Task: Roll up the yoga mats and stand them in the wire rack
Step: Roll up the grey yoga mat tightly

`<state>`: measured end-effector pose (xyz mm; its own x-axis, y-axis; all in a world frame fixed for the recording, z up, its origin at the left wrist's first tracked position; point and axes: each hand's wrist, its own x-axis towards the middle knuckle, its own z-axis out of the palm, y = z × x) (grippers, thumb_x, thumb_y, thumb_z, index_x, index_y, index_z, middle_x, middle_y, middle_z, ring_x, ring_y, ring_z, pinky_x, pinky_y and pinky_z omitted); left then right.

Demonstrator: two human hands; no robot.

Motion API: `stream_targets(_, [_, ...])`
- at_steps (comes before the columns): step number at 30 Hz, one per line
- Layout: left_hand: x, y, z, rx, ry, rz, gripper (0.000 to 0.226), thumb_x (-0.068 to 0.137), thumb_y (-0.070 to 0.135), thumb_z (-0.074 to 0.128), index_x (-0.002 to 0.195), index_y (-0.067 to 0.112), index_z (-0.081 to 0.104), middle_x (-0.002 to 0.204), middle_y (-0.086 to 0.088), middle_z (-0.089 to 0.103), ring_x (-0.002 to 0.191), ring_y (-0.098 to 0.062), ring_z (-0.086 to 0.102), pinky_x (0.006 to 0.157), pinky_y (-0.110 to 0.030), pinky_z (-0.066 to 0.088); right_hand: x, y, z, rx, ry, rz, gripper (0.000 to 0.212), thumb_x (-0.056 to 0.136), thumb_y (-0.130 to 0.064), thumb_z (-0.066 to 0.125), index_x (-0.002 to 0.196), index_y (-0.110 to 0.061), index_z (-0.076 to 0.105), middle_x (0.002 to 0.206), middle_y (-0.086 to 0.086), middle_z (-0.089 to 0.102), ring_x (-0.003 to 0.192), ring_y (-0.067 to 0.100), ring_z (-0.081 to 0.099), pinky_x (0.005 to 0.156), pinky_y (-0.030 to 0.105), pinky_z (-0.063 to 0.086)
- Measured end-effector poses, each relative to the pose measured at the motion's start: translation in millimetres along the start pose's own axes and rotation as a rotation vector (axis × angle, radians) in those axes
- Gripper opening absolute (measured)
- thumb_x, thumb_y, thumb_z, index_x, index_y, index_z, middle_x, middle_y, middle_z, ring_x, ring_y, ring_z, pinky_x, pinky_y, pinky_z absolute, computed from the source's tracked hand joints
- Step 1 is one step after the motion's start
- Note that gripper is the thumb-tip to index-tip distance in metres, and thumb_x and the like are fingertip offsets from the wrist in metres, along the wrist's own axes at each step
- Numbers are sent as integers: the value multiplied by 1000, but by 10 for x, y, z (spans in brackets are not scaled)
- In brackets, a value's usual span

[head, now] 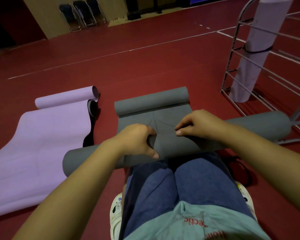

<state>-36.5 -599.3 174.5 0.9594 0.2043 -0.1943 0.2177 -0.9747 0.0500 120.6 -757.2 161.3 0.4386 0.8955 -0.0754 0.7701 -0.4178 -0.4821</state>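
Note:
A grey yoga mat lies on the red floor in front of my knees, its near part rolled into a thick roll and its far end curled. My left hand grips the top of the roll, fingers curled over it and thumb below. My right hand rests on the roll a little to the right, its fingers bent and pinching the mat surface. A lilac mat lies mostly flat at the left. In the wire rack at the right stands a rolled lilac mat with a black strap around it.
A black strap lies between the lilac and grey mats. Another dark strap lies on the floor by my right knee. Folded chairs lean against the far wall. Open red floor stretches beyond the mats.

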Motion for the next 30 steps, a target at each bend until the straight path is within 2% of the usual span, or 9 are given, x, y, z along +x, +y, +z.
stream_targets(2, [76, -53, -40, -43, -45, 2, 70, 65, 53, 78, 123, 20, 59, 114, -1, 65, 101, -21, 60, 84, -30, 47, -114, 5, 65, -125, 113, -92, 33, 82, -37, 70, 113, -25, 70, 115, -7, 68, 107, 11, 60, 88, 23, 43])
stream_targets(5, [187, -121, -87, -122, -111, 5, 70, 66, 50, 80, 125, 17, 60, 114, 2, 65, 98, -15, 59, 81, -24, 44, -222, 58, 150, -153, 98, -180, 57, 75, -41, 76, 126, -21, 61, 128, -4, 59, 119, 14, 53, 100, 29, 41])
stream_targets(9, [305, -184, -136, -205, -197, 11, 60, 66, 45, 82, 117, 18, 65, 104, 7, 66, 88, -9, 60, 76, -20, 45, -225, 93, 230, -191, 90, -194, 75, 67, -40, 82, 133, -18, 53, 132, -1, 56, 122, 17, 50, 100, 30, 40])
stream_targets(12, [361, -236, -174, -275, -236, -11, 58, 66, 44, 82, 116, 20, 66, 103, 8, 67, 90, -8, 62, 85, -24, 50, -140, 100, 231, -226, 97, -176, 76, 66, -42, 82, 133, -20, 51, 129, 0, 56, 119, 19, 52, 95, 30, 41])
stream_targets(15, [386, -277, -184, -280, -243, -21, 63, 68, 45, 80, 123, 21, 62, 107, 9, 65, 93, -8, 61, 88, -25, 48, -44, 116, 180, -208, 69, -136, 76, 67, -45, 80, 134, -24, 51, 129, 0, 56, 117, 20, 53, 93, 29, 42])
stream_targets(19, [304, -282, -152, -104, -143, 4, 78, 69, 48, 79, 134, 17, 51, 126, 1, 60, 111, -18, 56, 93, -28, 43, 49, 112, 97, -172, 42, -107, 72, 65, -46, 80, 130, -25, 56, 127, -2, 60, 115, 17, 55, 94, 27, 43])
stream_targets(22, [236, -268, -62, -27, -91, 27, 86, 65, 47, 81, 137, 16, 45, 132, -4, 55, 118, -23, 52, 96, -31, 41, 132, 93, 1, -111, -53, -82, 70, 68, -41, 81, 130, -22, 56, 130, -4, 59, 116, 14, 55, 97, 26, 42])
stream_targets(26, [299, -313, -8, -38, -52, -30, 86, 63, 48, 82, 134, 14, 46, 129, -5, 55, 114, -23, 53, 88, -27, 40, 257, 69, -101, -119, -153, -58, 70, 73, -39, 79, 134, -20, 52, 133, -4, 56, 118, 12, 53, 92, 18, 37])
stream_targets(30, [411, -404, -52, -72, -118, -48, 83, 59, 55, 82, 127, 17, 53, 119, 0, 60, 101, -18, 56, 84, -28, 45, 289, 84, -52, -244, -194, -70, 84, 67, -48, 80, 138, -22, 43, 138, -2, 50, 121, 18, 49, 99, 30, 40])
